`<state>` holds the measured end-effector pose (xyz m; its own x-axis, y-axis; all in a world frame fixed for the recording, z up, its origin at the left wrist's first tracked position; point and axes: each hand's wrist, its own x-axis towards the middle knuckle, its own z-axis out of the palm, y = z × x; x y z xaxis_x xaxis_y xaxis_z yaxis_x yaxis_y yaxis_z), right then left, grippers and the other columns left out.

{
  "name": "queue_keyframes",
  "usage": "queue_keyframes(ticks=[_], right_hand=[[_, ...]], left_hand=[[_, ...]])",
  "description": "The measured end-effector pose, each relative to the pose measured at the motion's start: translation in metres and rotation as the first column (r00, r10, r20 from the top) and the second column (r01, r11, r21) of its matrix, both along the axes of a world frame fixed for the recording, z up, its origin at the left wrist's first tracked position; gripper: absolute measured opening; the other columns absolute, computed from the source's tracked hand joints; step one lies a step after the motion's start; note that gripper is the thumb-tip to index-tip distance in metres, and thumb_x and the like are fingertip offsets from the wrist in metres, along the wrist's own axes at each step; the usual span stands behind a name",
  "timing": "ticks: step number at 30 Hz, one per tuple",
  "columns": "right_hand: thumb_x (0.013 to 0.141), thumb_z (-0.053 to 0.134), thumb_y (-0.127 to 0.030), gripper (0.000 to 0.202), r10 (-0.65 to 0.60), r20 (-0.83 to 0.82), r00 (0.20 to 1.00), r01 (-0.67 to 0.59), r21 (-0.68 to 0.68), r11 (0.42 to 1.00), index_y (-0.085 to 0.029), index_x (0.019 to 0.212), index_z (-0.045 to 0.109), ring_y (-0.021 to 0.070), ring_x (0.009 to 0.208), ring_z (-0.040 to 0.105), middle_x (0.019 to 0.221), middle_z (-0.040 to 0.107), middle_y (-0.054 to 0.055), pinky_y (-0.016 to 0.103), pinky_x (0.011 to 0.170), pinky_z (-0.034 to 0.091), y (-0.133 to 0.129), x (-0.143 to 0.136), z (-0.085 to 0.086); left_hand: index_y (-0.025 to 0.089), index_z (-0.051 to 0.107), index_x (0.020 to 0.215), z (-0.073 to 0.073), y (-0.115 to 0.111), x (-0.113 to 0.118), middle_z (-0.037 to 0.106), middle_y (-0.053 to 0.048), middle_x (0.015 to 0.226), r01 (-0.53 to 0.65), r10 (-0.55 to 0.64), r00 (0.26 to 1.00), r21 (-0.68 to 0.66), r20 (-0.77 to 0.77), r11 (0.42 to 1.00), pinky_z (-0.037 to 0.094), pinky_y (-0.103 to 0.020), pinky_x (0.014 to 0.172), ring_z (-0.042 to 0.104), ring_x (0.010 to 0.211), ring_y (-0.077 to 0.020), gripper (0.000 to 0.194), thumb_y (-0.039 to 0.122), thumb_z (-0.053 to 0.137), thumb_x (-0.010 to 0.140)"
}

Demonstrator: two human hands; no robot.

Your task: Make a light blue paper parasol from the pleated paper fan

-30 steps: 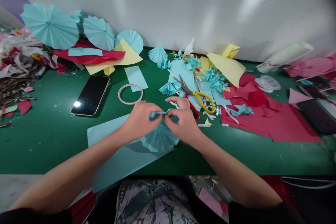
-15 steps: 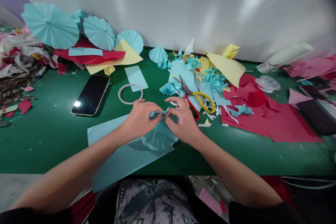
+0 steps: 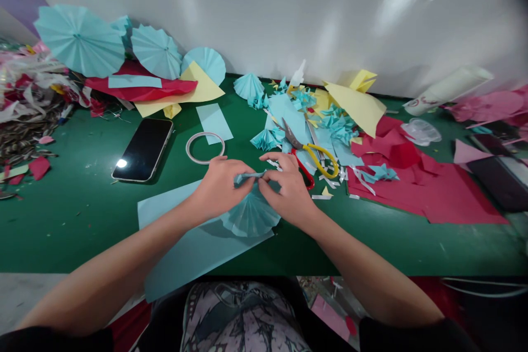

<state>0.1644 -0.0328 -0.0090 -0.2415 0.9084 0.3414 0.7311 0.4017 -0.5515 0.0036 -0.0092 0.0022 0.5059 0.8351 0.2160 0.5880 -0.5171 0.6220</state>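
A pleated light-blue paper fan (image 3: 251, 216) spreads open below my fingers, near the table's front edge. My left hand (image 3: 225, 186) pinches the left part of its folded upper edge, and my right hand (image 3: 284, 187) pinches the same edge at the right, the fingertips almost touching. Part of the fold is hidden by the fingers. Under my left forearm and the fan lies a large light-blue sheet (image 3: 185, 264). Just beyond my right hand are scissors (image 3: 303, 146) with yellow and red handles, beside blue scraps.
A tape roll (image 3: 187, 149) and a black phone (image 3: 142, 149) lie at the left. Blue paper rosettes (image 3: 80, 41) lean on the wall behind. Red paper (image 3: 454, 198) and a clear plastic piece (image 3: 421, 131) are at the right, a tangled pile (image 3: 25, 99) at the far left.
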Motion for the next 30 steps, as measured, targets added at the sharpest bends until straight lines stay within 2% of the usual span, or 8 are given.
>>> queue_keyframes(ticks=[4,10,18,30], right_hand=[[0.078,0.05,-0.019,0.024,-0.015,0.065,0.998,0.012,0.043,0.999,-0.019,0.054,0.056,0.0262,0.106,0.042,0.11,0.054,0.008,0.047,0.087,0.038,-0.0006,-0.0009,-0.0014],[0.074,0.052,-0.017,0.022,-0.042,0.123,0.992,0.03,0.102,0.994,-0.018,0.052,0.055,0.0281,0.108,0.04,0.112,0.053,0.008,0.048,0.084,0.038,-0.0033,-0.003,-0.004],[0.072,0.051,-0.015,0.02,-0.023,0.059,0.998,0.021,0.028,0.999,-0.019,0.053,0.056,0.0265,0.106,0.042,0.11,0.054,0.008,0.048,0.087,0.037,-0.0028,-0.0028,-0.0032],[0.069,0.051,-0.013,0.021,-0.015,0.012,1.0,0.015,0.028,0.999,-0.019,0.049,0.053,0.0255,0.104,0.044,0.107,0.055,0.008,0.046,0.089,0.037,-0.0017,-0.0036,-0.0033]], left_hand=[[0.019,0.066,0.074,0.0004,-0.0001,0.0002,0.07,-0.003,0.08,-0.007,0.007,1.0,-0.006,-0.018,1.0,0.042,-0.04,0.083,0.063,0.075,-0.0189,0.017,0.022,0.05,0.079],[0.018,0.065,0.075,-0.0017,-0.0019,0.0011,0.07,-0.002,0.078,0.011,-0.011,0.999,-0.005,-0.047,1.0,0.036,-0.046,0.09,0.063,0.074,-0.0178,0.017,0.019,0.049,0.078],[0.02,0.066,0.077,-0.0011,-0.0023,0.0012,0.07,-0.001,0.081,0.037,-0.036,0.996,0.012,-0.084,0.999,0.031,-0.05,0.095,0.063,0.078,-0.0175,0.018,0.019,0.048,0.079],[0.021,0.066,0.078,-0.0023,-0.0033,0.0009,0.07,0.0,0.082,0.048,-0.047,0.996,0.006,-0.079,0.999,0.029,-0.05,0.096,0.063,0.079,-0.0176,0.018,0.018,0.048,0.079]])
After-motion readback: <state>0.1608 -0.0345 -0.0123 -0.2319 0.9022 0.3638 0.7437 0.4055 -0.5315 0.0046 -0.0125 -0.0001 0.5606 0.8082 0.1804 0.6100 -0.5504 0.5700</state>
